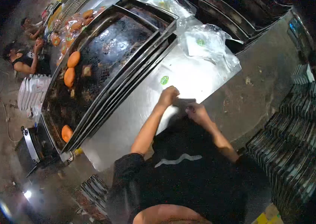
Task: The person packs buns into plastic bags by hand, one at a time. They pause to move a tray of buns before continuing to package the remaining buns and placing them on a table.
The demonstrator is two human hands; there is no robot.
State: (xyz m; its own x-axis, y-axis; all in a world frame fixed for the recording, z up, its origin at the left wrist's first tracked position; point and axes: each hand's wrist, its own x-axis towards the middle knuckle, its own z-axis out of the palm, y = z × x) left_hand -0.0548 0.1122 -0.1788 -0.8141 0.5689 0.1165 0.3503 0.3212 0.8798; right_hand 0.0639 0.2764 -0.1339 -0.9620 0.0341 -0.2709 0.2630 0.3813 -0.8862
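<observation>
In front of my torso, my left hand (168, 97) is closed at the near edge of the metal table (128, 119). My right hand (198, 113) is a little nearer to me, its fingers curled together. A narrow dark strip (186, 100) spans the gap between both hands, close against the front of my black shirt (180, 134); I cannot tell whether it is cloth or a separate object. A round green label (164, 80) lies on the tabletop just beyond my left hand.
Stacked black baking trays (117, 48) stand left, the top one holding a few orange-brown buns (69, 77). Clear plastic bags (206, 43) lie at the table's far end. Tall tray stacks (288, 138) line the right. A person (25, 63) is at far left.
</observation>
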